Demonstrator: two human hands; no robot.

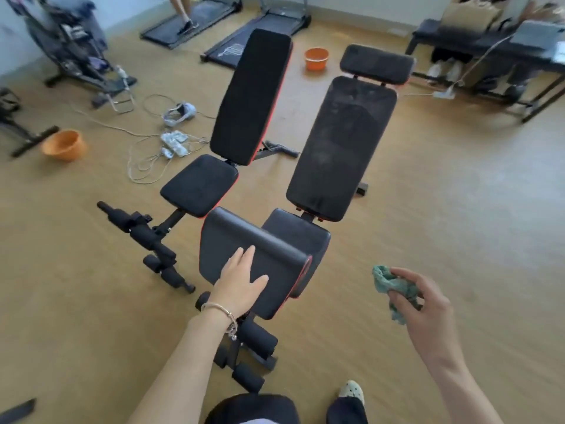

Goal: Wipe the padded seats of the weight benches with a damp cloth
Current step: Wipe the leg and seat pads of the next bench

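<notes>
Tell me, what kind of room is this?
Most likely a small gym or workout room. A padded weight bench stands beside a second bench, and a treadmill sits by the far wall.

Bright daylight, strongest on the floor (474, 209) toward 3 o'clock; shadows soft and faint. Grey sheen on the back pad (342, 142) at 1 o'clock. Wide-angle bending and blur smear the edges, worst at 10 o'clock.

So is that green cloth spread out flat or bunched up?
Bunched up: the green cloth is a crumpled wad pinched in the right hand, held in the air beside the bench, touching no pad.
</notes>
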